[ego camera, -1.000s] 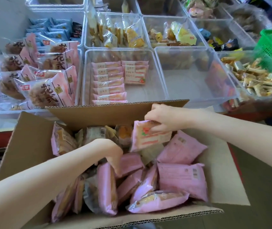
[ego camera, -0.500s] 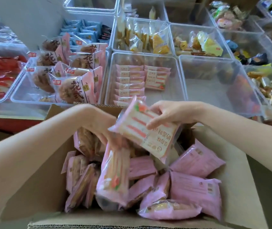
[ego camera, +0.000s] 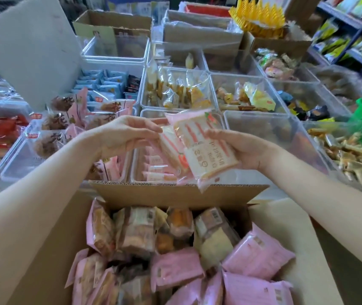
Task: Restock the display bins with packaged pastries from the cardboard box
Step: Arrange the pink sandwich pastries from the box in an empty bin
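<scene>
both hands are up over the clear bin (ego camera: 220,119), each with a pink pastry pack. the right hand (ego camera: 245,150) has its grip round the upper pack (ego camera: 206,146); the left hand (ego camera: 124,134) pinches the top edge of the lower pack (ego camera: 171,150), which sits partly under the first. the box (ego camera: 175,194) below is well stocked with more packs.

risks from here: the left pinch looks light, so that pack could slide off and drop back into the box. the two packs overlap, so freeing one may drag the other askew. the bin's row (ego camera: 156,170) seems tidy, though it is partly hidden; a careless drop could knock it crooked or land a pack in the neighbouring bin.
</scene>
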The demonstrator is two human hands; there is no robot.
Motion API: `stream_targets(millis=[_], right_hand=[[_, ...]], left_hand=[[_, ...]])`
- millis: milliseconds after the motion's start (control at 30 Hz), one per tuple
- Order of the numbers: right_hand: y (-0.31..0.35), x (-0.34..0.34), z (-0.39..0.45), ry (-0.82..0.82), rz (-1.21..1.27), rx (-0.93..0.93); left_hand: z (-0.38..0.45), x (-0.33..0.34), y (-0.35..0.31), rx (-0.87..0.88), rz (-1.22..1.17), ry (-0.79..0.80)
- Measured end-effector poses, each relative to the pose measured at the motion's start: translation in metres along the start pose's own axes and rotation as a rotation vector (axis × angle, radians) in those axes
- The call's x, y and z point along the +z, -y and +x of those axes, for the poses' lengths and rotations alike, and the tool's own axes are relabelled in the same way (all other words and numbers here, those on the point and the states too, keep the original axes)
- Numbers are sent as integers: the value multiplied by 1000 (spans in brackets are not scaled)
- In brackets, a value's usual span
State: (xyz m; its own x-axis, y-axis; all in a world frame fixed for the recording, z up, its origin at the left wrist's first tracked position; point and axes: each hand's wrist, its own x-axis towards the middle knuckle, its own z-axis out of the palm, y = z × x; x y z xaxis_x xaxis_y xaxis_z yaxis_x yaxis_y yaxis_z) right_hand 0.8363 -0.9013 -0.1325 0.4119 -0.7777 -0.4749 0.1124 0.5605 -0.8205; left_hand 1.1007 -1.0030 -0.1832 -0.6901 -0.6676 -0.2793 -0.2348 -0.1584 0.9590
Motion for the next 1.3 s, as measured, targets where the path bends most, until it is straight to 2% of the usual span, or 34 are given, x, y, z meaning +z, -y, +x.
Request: stream_targets(millis=[133, 233, 333, 533, 600, 667, 767, 833, 967, 1133, 1200, 1267, 1300], right_hand=[[1, 0, 16, -8, -67, -23], [13, -5, 25, -102, -247, -48], [27, -13, 35, -146, -423, -52], [48, -20, 45, -89, -572, 53], [48, -19, 48, -94, -517, 29], [49, -22, 54, -209, -338, -95], [56, -33, 66, -631, 12, -339], [63, -41, 71, -823, 150, -463], [55, -29, 85, -825, 273, -439], [22, 0, 107, -948, 111, -468], [18, 5, 112, -972, 47, -480], [15, 3, 112, -944, 4, -459], [15, -1, 111, -924, -36, -439]], left_hand=[[-1, 23, -30, 80, -172, -39], [6, 25, -37, 80, -316, -77], [19, 19, -35, 25, -359, -160], [36, 19, -24, -262, -286, 37], [38, 20, -22, -243, -342, 29], [39, 19, -20, -191, -420, 2], [41, 20, -15, -159, -497, -34], [43, 23, -15, -154, -531, -87], [53, 38, -20, -124, -630, -222], [63, 59, -30, -73, -924, -305], [65, 59, -30, -44, -889, -272], [67, 60, -30, 2, -712, -264], [69, 59, -30, 30, -626, -309]])
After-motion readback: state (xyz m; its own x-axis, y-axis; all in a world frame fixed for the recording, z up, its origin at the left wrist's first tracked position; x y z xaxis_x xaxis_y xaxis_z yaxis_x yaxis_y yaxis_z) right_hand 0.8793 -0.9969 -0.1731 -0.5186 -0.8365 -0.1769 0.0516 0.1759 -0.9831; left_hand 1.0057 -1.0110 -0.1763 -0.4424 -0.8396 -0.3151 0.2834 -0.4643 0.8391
